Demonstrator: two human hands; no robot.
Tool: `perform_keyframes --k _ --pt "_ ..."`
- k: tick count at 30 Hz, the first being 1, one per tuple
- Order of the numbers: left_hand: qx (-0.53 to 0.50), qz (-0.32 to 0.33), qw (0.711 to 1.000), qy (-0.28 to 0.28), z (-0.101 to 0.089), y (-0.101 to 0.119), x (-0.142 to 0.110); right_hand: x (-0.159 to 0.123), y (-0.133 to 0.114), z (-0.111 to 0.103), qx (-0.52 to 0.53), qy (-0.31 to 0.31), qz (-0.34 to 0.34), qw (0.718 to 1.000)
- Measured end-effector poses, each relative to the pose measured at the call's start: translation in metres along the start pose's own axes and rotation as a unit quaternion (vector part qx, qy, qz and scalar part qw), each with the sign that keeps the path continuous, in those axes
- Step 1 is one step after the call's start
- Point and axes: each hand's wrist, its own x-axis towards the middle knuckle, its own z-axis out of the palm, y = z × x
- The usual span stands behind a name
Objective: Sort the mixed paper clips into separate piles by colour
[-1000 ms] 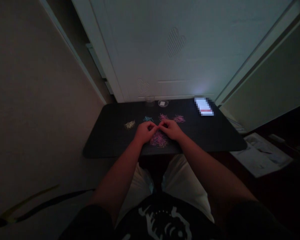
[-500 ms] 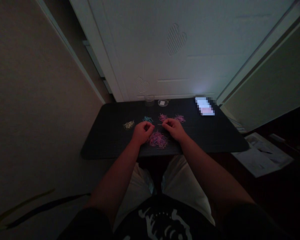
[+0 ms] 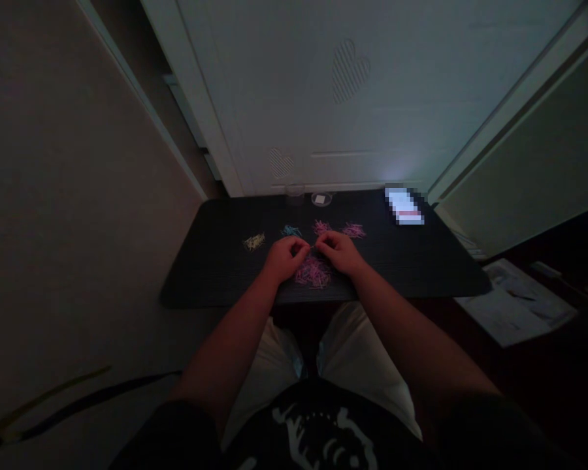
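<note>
My left hand and my right hand are pinched, fingertips almost meeting over the near middle of the table. A small thin stick shows faintly between the fingertips, with its ends hidden. Below the hands lies a mixed pile of thin sticks, mostly pink and purple. Beyond them are a blue pile, a pink pile and another pink pile. To the left lies a pale yellow pile.
The dark table stands against a white door. At its back edge are a clear container and a round clear lid with a white square. A lit phone lies back right. Papers lie on the right, below tabletop level.
The hands moved apart, showing a thin stick at the right fingertips, then came together again. The piles look much the same.
</note>
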Motion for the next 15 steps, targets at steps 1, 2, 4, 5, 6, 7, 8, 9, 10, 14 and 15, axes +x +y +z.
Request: perform_keyframes --k 1,2,4,5,6,7,8,9,10,14,15 --pt "0.000 -0.005 1.000 0.005 0.0000 -0.0005 0.0000 0.0002 0.0005 -0.0008 0.011 0.017 0.005 1.000" --pt "0.000 -0.008 1.000 0.010 0.0001 -0.0009 0.0000 0.0001 0.0010 -0.0012 0.021 0.032 0.009 0.999" --pt "0.001 -0.006 1.000 0.010 0.0001 -0.0011 -0.0003 -0.0006 0.0012 -0.0007 0.034 0.034 0.010 0.999" --pt "0.003 -0.001 1.000 0.004 0.0001 -0.0010 -0.0006 -0.0013 0.0010 0.0003 0.029 0.016 0.005 0.999" --pt "0.006 0.006 1.000 -0.003 0.0000 -0.0006 -0.0008 -0.0020 0.0007 0.0015 0.018 -0.005 -0.001 1.000" --pt "0.009 0.012 1.000 -0.010 0.0000 -0.0001 -0.0010 -0.0027 0.0003 0.0029 0.003 -0.024 -0.008 1.000" --pt "0.013 0.016 1.000 -0.015 -0.0001 0.0005 -0.0011 -0.0033 -0.0001 0.0041 -0.013 -0.036 -0.013 0.999" --pt "0.016 0.018 1.000 -0.019 -0.0002 0.0011 -0.0012 -0.0038 -0.0006 0.0050 -0.027 -0.040 -0.014 0.999" --pt "0.016 0.019 0.999 -0.023 -0.0004 0.0016 -0.0012 -0.0040 -0.0010 0.0056 -0.036 -0.038 -0.013 0.999" --pt "0.003 0.009 1.000 -0.016 -0.0009 0.0015 -0.0007 -0.0033 -0.0025 0.0045 -0.040 -0.020 -0.013 0.999" --pt "-0.003 0.002 1.000 -0.008 -0.0010 0.0008 -0.0005 -0.0028 -0.0028 0.0038 -0.035 -0.015 -0.012 0.999"
